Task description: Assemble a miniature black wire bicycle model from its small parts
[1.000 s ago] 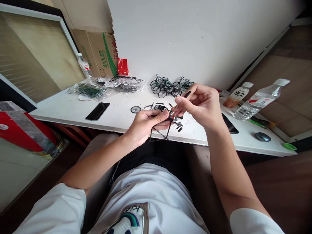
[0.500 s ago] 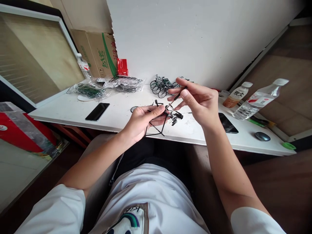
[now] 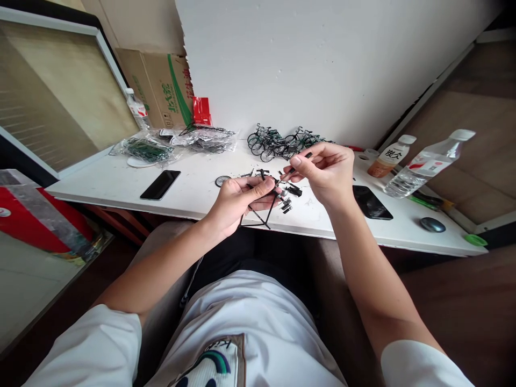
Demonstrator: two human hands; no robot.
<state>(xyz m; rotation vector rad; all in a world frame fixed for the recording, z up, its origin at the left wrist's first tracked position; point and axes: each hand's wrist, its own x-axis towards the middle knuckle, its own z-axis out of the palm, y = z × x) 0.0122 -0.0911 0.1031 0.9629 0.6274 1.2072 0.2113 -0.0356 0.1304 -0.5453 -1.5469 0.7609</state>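
Observation:
My left hand is closed on a small black model bicycle frame, whose thin bars stick out below my fingers over the table's front edge. Between the thumb and fingers of my right hand is a small screwdriver, its shaft slanting down left to the frame beside my left thumb. Whether the tip sits in a screw is too small to tell. Small black and silver parts lie just right of the frame. A loose little spoked wheel rests behind my left hand.
Several finished model bicycles stand against the wall. Plastic bags of parts are at the back left, near a phone. At right are two bottles, a dark phone and a mouse on the white table.
My right hand has come down slightly, its raised fingers now curled in around the screwdriver. My left hand keeps the frame in nearly the same place.

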